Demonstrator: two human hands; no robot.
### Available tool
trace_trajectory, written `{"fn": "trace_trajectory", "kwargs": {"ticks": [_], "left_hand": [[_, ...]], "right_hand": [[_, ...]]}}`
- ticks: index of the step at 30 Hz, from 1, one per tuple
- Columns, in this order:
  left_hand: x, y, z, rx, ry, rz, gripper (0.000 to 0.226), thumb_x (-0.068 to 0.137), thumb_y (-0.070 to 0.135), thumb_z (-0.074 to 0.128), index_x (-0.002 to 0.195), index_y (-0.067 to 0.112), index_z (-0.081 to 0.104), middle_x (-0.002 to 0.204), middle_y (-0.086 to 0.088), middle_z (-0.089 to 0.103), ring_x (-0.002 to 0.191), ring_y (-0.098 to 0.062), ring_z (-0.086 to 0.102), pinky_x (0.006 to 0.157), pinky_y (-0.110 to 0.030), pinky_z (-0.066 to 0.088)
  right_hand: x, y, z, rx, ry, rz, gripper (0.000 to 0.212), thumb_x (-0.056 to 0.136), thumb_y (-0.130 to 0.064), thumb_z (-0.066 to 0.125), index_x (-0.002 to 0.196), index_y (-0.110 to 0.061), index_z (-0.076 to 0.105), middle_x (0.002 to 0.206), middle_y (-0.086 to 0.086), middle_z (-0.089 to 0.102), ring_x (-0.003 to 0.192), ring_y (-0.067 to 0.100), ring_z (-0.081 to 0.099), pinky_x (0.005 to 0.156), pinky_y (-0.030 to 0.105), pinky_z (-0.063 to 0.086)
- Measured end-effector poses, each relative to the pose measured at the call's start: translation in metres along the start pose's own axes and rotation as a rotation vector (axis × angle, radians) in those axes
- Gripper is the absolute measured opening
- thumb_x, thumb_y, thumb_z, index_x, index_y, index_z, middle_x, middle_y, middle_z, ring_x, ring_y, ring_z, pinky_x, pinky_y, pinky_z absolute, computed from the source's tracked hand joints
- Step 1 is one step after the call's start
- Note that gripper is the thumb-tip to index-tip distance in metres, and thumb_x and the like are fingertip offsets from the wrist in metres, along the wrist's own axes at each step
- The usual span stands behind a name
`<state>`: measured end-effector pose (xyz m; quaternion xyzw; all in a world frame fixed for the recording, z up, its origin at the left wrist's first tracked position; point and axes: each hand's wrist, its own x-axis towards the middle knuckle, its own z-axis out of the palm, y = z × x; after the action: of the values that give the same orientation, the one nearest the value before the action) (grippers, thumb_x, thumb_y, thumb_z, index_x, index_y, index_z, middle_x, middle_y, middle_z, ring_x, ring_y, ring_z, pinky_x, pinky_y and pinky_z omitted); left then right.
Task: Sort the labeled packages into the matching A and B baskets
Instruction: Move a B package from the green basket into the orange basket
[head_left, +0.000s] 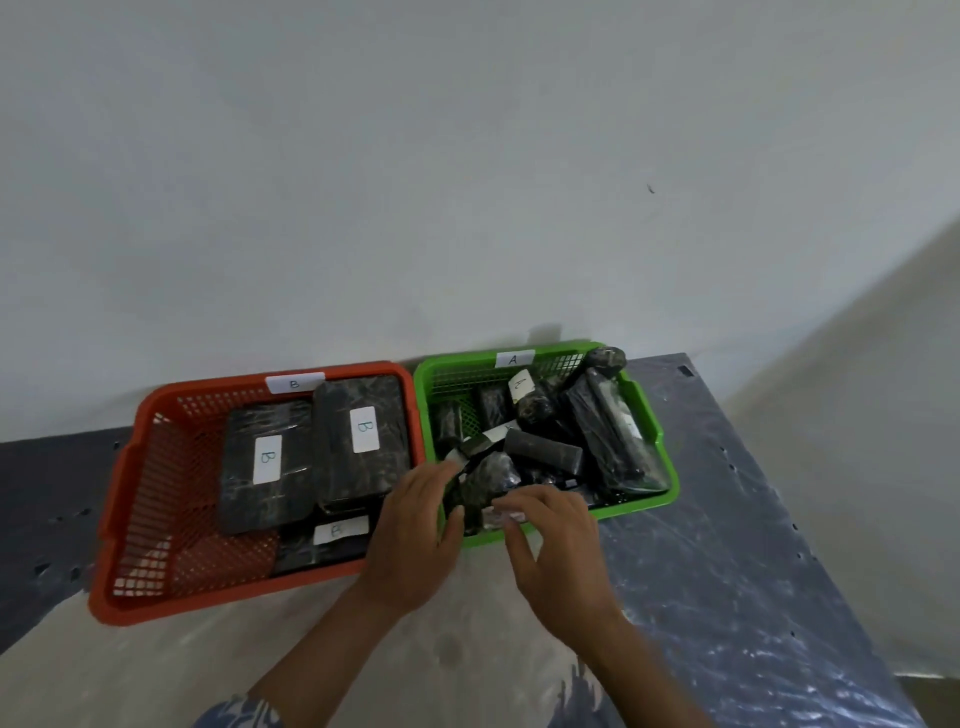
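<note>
An orange basket (130, 499) tagged B stands at the left and holds flat black-wrapped packages (267, 465) with white B labels. Beside it on the right, a green basket (660, 441) tagged A is filled with several black-wrapped packages, one showing an A label (521, 385). At the green basket's near left corner, my left hand (415, 535) grips a black-wrapped package (480, 483) from the left. My right hand (558, 545) hovers just to its right over the basket's front rim, fingers spread and curled, touching or nearly touching the package.
Both baskets sit against a pale wall on a table covered with dark plastic sheeting (727, 571). The table's right edge runs diagonally at the far right. A pale worn patch (441, 649) of the surface lies in front of the baskets.
</note>
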<state>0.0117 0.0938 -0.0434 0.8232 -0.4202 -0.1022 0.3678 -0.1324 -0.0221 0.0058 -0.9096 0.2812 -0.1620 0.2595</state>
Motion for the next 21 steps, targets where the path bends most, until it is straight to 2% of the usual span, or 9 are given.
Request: {"fn": "trace_trajectory", "kwargs": {"ticks": [4, 7, 10, 13, 16, 21], "left_hand": [[0.017, 0.013, 0.03, 0.058, -0.086, -0.113, 0.047, 0.103, 0.034, 0.05, 0.148, 0.02, 0.044, 0.153, 0.003, 0.045, 0.143, -0.016, 0.035, 0.115, -0.035, 0.022], [0.021, 0.017, 0.047, 0.225, -0.094, -0.181, 0.055, 0.102, 0.051, 0.033, 0.145, 0.021, 0.046, 0.147, 0.004, 0.05, 0.138, -0.014, 0.039, 0.108, -0.037, 0.021], [0.019, 0.018, 0.054, 0.377, -0.057, -0.177, 0.062, 0.098, 0.056, 0.026, 0.14, 0.019, 0.052, 0.136, 0.002, 0.059, 0.128, -0.017, 0.049, 0.102, -0.04, 0.028], [0.023, 0.021, 0.055, 0.349, -0.072, -0.227, 0.064, 0.097, 0.057, 0.024, 0.144, 0.02, 0.047, 0.142, 0.003, 0.055, 0.132, -0.016, 0.044, 0.106, -0.043, 0.027], [0.037, 0.028, 0.055, 0.275, -0.049, -0.242, 0.057, 0.101, 0.051, 0.028, 0.147, 0.022, 0.043, 0.145, 0.004, 0.051, 0.136, -0.016, 0.042, 0.109, -0.043, 0.025], [0.093, 0.033, 0.051, 0.244, -0.09, -0.271, 0.04, 0.105, 0.024, 0.04, 0.144, 0.017, 0.048, 0.14, -0.003, 0.057, 0.133, -0.021, 0.047, 0.116, -0.043, 0.028]], "right_hand": [[0.02, 0.042, -0.04, 0.057, 0.115, 0.046, 0.026, 0.094, -0.019, 0.066, 0.118, -0.028, 0.067, 0.113, -0.01, 0.06, 0.104, 0.017, 0.054, 0.088, 0.039, 0.049], [0.029, 0.084, -0.063, 0.094, 0.146, 0.101, 0.036, 0.092, -0.013, 0.067, 0.126, -0.024, 0.061, 0.117, -0.007, 0.057, 0.109, 0.018, 0.053, 0.093, 0.043, 0.05], [0.034, 0.125, -0.071, 0.088, 0.056, 0.136, 0.05, 0.087, -0.013, 0.072, 0.134, -0.022, 0.055, 0.127, -0.001, 0.056, 0.116, 0.021, 0.052, 0.097, 0.043, 0.048], [0.041, 0.148, -0.069, 0.062, -0.098, 0.147, 0.062, 0.089, -0.029, 0.073, 0.145, -0.026, 0.047, 0.14, 0.0, 0.048, 0.124, 0.024, 0.047, 0.102, 0.041, 0.04], [0.048, 0.158, -0.061, 0.028, -0.139, 0.143, 0.061, 0.093, -0.035, 0.068, 0.149, -0.033, 0.043, 0.146, -0.002, 0.045, 0.131, 0.027, 0.045, 0.108, 0.046, 0.036], [0.051, 0.166, -0.052, 0.05, -0.143, 0.159, 0.059, 0.096, -0.038, 0.062, 0.15, -0.039, 0.039, 0.15, -0.006, 0.04, 0.136, 0.028, 0.039, 0.109, 0.055, 0.036]]}}
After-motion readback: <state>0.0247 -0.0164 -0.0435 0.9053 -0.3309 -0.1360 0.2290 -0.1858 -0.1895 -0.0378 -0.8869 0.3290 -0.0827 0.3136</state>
